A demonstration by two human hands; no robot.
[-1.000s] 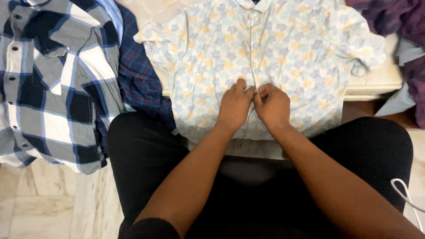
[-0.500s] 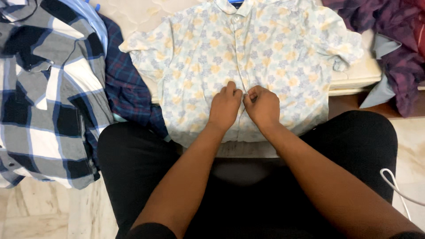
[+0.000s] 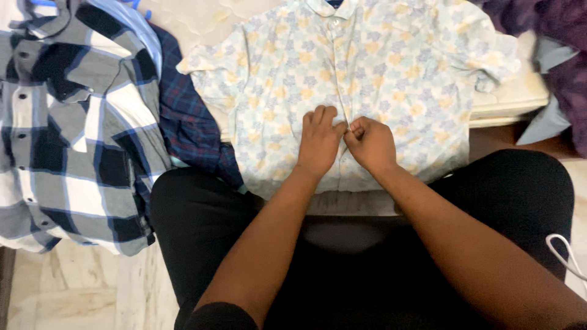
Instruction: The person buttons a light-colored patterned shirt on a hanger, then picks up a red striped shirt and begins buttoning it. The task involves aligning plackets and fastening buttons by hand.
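Head view: a floral shirt (image 3: 391,67) lies flat on the mattress edge (image 3: 513,104), centre far. The left hand (image 3: 319,143) and right hand (image 3: 370,143) pinch its front placket closed; aligning both edges squarely should help the button seat cleanly.

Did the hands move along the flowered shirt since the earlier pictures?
No. Left hand and right hand pinch the same spot on the flowered shirt front.
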